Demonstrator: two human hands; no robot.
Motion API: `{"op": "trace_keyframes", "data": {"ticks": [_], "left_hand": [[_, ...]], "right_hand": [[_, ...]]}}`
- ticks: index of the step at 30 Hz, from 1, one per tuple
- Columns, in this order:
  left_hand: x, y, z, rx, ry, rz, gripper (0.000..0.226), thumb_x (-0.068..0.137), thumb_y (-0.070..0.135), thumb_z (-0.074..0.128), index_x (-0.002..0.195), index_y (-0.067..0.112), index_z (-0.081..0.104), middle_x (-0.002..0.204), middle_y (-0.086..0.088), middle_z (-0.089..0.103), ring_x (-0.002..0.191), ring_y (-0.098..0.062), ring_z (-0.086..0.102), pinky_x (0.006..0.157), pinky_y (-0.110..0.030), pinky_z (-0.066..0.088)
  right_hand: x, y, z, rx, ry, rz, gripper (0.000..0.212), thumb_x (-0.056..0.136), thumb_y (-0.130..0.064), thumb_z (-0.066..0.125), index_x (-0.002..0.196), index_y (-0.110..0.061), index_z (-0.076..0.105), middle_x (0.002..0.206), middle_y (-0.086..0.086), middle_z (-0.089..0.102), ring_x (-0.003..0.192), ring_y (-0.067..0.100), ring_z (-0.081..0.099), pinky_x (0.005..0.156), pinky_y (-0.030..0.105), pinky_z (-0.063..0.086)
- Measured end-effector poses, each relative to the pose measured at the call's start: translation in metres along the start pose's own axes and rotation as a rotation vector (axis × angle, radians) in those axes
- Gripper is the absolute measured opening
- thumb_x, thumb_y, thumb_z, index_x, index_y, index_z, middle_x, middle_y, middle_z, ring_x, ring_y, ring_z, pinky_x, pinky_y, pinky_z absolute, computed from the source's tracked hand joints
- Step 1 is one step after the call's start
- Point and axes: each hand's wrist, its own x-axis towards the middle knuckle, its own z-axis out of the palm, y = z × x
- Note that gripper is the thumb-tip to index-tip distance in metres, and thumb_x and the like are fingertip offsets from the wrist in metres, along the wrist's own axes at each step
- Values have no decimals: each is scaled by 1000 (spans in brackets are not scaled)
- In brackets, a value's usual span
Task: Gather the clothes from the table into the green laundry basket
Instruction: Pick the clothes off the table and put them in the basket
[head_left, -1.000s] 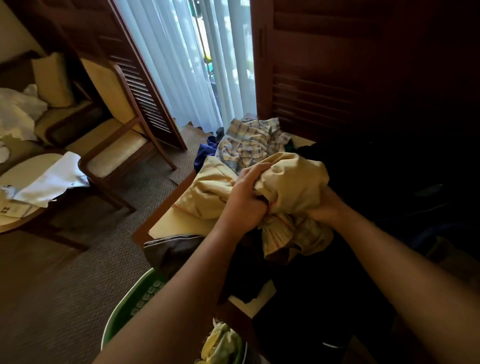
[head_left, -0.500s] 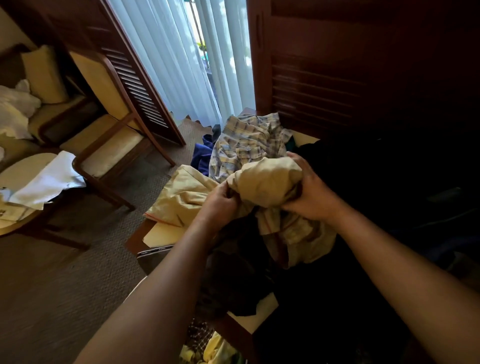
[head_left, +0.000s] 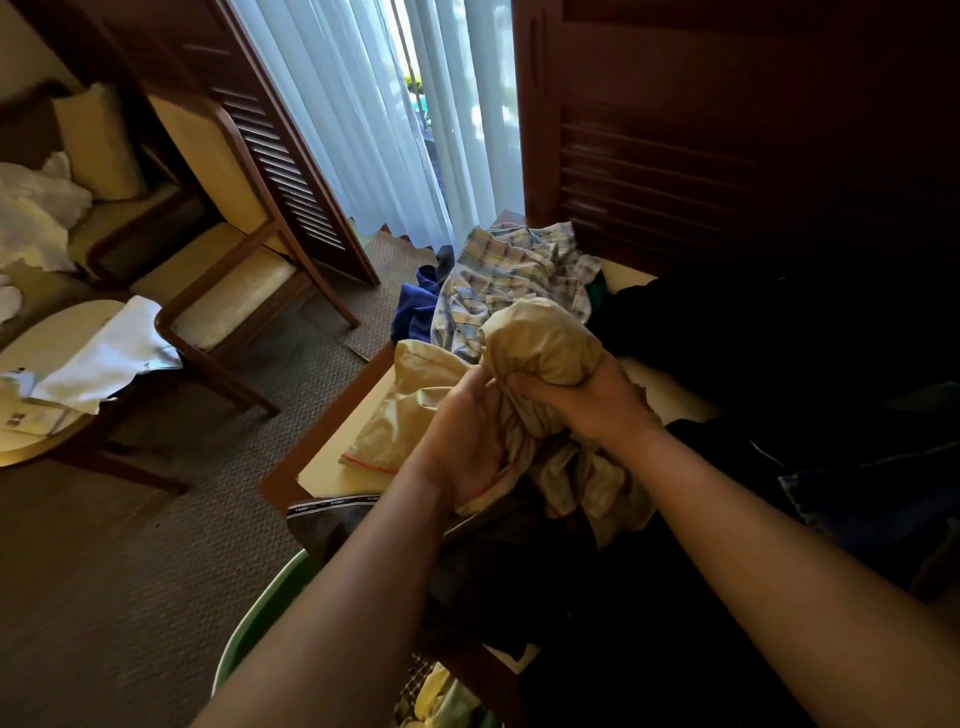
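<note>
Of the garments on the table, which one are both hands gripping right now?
The tan garment, bunched between left hand and right hand. The plaid shirt behind it lies untouched.

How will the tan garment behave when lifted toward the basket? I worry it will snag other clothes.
Probably floppy: the tan garment bunches in the right hand and left hand. Its loose end sprawls over the table, so it may trail. It likely feels light, since each grip crumples it easily.
</note>
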Motion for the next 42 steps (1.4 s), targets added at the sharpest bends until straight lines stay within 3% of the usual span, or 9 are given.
{"op": "trace_keyframes", "data": {"ticks": [5,10,13,16,19,22,31,35,42], "left_hand": [[5,-1,-22,155,383,142,53,107,43,38,120,4,70,114,-25,73,84,-26,72,72,-36,54],[12,8,-22,512,509,371,47,109,50,38,120,20,72,117,-1,74,110,-16,69,92,-38,56],[29,11,-23,829,497,501,51,106,53,40,139,23,64,138,2,64,129,-10,55,114,-41,43],[55,7,-22,1169,494,562,66,100,62,36,154,27,46,162,-5,41,155,-25,25,126,-53,20],[78,4,-23,1421,377,415,73,93,81,29,159,53,13,173,6,-4,154,-23,-26,122,-69,-5],[103,4,-28,1570,344,277,74,92,84,24,155,61,-5,169,8,-24,143,-23,-40,115,-74,-17],[173,20,-35,1790,422,140,89,76,100,16,152,63,-14,167,2,-32,149,-39,-35,108,-83,-14],[192,24,-40,1798,456,47,100,67,104,30,150,68,-14,165,2,-37,148,-50,-31,104,-89,-7],[212,24,-45,1720,474,-40,99,73,84,65,152,68,8,172,0,-13,153,-52,7,111,-81,21]], "right_hand": [[-9,6,-6,-152,220,-129,41,81,-27,87,116,-17,70,99,-17,66,98,4,68,72,2,41],[-1,8,-38,-1093,285,-260,62,73,-37,82,131,-27,63,119,3,66,103,37,62,90,40,30],[9,17,-43,-1326,174,-190,70,74,-40,80,140,-35,55,139,4,58,118,40,56,98,66,33],[9,31,-29,-1429,-44,-83,73,85,-46,68,152,-39,39,167,3,22,146,46,27,104,83,17],[10,56,-11,-1419,-121,-41,73,94,-45,57,156,-50,20,170,-1,-13,152,51,-9,98,90,-3],[17,68,-5,-1416,-103,-4,80,89,-65,54,156,-54,12,168,-1,-26,149,53,-22,96,90,-9],[39,87,-18,-1286,-108,123,112,66,-98,41,159,-48,4,166,-7,-28,147,49,-28,90,81,-27],[41,86,-26,-1047,-54,193,142,49,-106,46,153,-40,-24,165,-17,-25,151,35,-30,104,77,-23],[46,92,-24,-1001,-66,206,141,46,-106,48,134,-41,-40,165,-18,-28,151,34,-30,108,80,-17]]}}
